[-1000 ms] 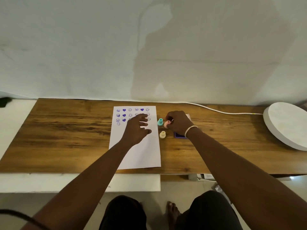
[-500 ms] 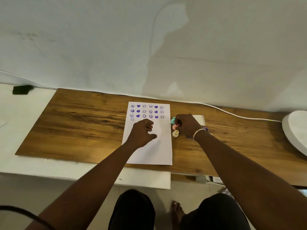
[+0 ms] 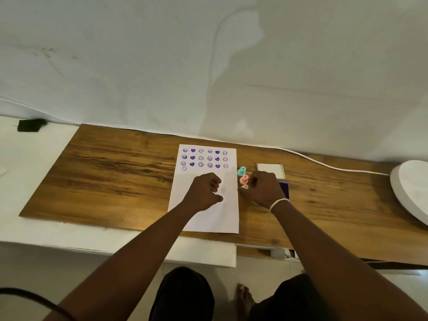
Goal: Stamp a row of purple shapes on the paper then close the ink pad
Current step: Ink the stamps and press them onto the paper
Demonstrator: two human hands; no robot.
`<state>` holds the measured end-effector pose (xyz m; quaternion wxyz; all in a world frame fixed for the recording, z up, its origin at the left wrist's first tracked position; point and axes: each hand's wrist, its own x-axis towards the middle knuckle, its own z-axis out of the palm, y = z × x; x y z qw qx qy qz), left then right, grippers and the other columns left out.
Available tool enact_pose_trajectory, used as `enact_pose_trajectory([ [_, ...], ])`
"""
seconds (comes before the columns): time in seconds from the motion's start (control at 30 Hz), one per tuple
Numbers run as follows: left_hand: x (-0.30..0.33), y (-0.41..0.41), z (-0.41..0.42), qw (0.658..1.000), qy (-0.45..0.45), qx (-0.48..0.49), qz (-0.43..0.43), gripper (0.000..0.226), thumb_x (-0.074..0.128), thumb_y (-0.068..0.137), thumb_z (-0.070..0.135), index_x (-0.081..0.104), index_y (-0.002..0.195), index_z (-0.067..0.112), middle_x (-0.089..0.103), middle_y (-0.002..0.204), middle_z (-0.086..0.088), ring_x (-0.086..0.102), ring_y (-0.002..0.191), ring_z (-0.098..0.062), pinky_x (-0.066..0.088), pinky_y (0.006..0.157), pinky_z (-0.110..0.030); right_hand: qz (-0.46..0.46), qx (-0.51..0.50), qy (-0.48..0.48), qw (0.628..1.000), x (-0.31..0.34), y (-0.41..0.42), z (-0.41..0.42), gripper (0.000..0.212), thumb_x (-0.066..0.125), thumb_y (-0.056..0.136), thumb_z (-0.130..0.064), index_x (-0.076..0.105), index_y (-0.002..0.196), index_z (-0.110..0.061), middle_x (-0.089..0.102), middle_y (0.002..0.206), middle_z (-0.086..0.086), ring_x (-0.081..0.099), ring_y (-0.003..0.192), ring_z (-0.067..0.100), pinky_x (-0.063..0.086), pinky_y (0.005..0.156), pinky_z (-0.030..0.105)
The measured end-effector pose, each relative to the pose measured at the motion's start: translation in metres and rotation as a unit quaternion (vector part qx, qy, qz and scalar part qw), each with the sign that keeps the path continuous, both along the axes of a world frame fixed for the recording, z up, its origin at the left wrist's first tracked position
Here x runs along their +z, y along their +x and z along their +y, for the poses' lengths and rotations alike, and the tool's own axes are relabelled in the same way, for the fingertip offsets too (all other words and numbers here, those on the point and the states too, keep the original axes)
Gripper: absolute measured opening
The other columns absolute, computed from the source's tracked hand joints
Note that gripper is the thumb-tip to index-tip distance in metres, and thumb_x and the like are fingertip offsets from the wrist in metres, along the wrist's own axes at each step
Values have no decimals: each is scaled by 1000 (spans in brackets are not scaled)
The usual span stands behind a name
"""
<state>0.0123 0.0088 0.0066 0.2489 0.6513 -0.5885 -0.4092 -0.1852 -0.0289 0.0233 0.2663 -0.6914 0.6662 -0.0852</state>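
A white paper (image 3: 208, 218) lies on the wooden table (image 3: 111, 181), with three rows of purple smileys and hearts (image 3: 205, 158) and one smiley below them at the left. My left hand (image 3: 205, 192) rests on the paper with its fingers curled, holding nothing. To the right of the paper stand a teal stamp (image 3: 242, 170) and a pink stamp (image 3: 243, 179). My right hand (image 3: 264, 188) pinches a tilted cream stamp (image 3: 245, 186) at its fingertips. The purple ink pad (image 3: 284, 189) lies open, mostly hidden behind that hand, with its white lid (image 3: 271, 170) just beyond.
A white cable (image 3: 324, 164) runs along the table's back edge to a round white disc (image 3: 410, 191) at the far right. A black object (image 3: 31, 125) lies on the white surface at the far left. My knees and a bare foot show below the table's front edge.
My left hand's fingers have curled from spread into a fist on the paper. My right hand has left the pink stamp and come down to the cream one. The view has shifted.
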Motion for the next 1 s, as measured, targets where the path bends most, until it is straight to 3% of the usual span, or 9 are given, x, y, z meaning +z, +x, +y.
enact_pose_trajectory([
  [0.1, 0, -7, 3, 1000, -4, -9, -19, 47, 87, 67, 16, 63, 108, 9, 68, 99, -6, 65, 84, -16, 55, 77, -24, -9, -45, 4, 999, -9, 3, 5, 33, 76, 79, -38, 68, 99, -13, 69, 94, 1, 59, 81, 14, 43, 76, 22],
  [0.2, 4, -11, 3, 1000, -7, -20, -11, 46, 87, 67, 18, 64, 106, 10, 69, 99, -6, 66, 84, -16, 54, 75, -21, -123, -156, -5, 980, -9, -6, 6, 25, 80, 76, -29, 72, 93, -13, 72, 92, 3, 61, 78, 12, 46, 73, 22],
  [0.27, 12, -17, 0, 999, -11, -25, 18, 47, 88, 66, 22, 65, 106, 12, 69, 98, -3, 67, 84, -14, 53, 71, -14, -298, -236, 42, 924, -2, -17, 9, 20, 79, 77, -21, 73, 91, -9, 72, 94, 7, 64, 82, 17, 53, 73, 25],
  [0.33, 25, -25, -4, 997, -20, -39, 61, 50, 88, 66, 23, 66, 110, 14, 70, 99, 2, 67, 84, -6, 52, 66, -7, -502, -247, 130, 819, 10, -25, 14, 19, 72, 83, -9, 73, 100, -2, 71, 101, 16, 66, 83, 22, 58, 75, 29],
  [0.37, 32, -32, -7, 995, -28, -48, 84, 50, 88, 67, 23, 67, 112, 14, 70, 100, 4, 67, 84, -3, 52, 66, -6, -560, -237, 157, 778, 14, -29, 17, 20, 69, 85, -6, 71, 104, 2, 70, 100, 17, 66, 81, 21, 59, 72, 28],
  [0.53, 64, -61, -19, 984, -77, -78, 141, 44, 83, 72, 15, 71, 115, 16, 74, 109, 1, 71, 92, -7, 55, 81, -17, -654, -187, 170, 713, 31, -46, 22, 30, 63, 89, -7, 62, 114, 9, 66, 100, 18, 66, 82, 19, 58, 71, 24],
  [0.7, 81, -76, -23, 983, -129, -80, 103, 36, 80, 76, 18, 73, 112, 19, 74, 106, 4, 68, 88, 0, 52, 81, -13, -679, -162, 162, 698, 48, -60, 18, 32, 62, 88, -8, 61, 115, 10, 67, 102, 19, 67, 89, 22, 59, 74, 25],
  [0.9, 95, -78, -24, 985, -101, -87, 107, 30, 82, 74, 18, 77, 103, 15, 77, 90, 1, 70, 75, -1, 51, 69, -9, -636, -154, 128, 745, 53, -66, 15, 44, 75, 72, -18, 64, 103, 11, 67, 99, 21, 67, 89, 26, 59, 83, 32],
  [1.0, 100, -79, -23, 985, -82, -77, 133, 23, 83, 72, 19, 79, 93, 11, 76, 79, 0, 70, 66, -6, 53, 65, -18, -625, -139, 101, 761, 52, -70, 14, 37, 79, 67, -20, 70, 94, 4, 70, 94, 17, 66, 91, 27, 59, 83, 33],
])
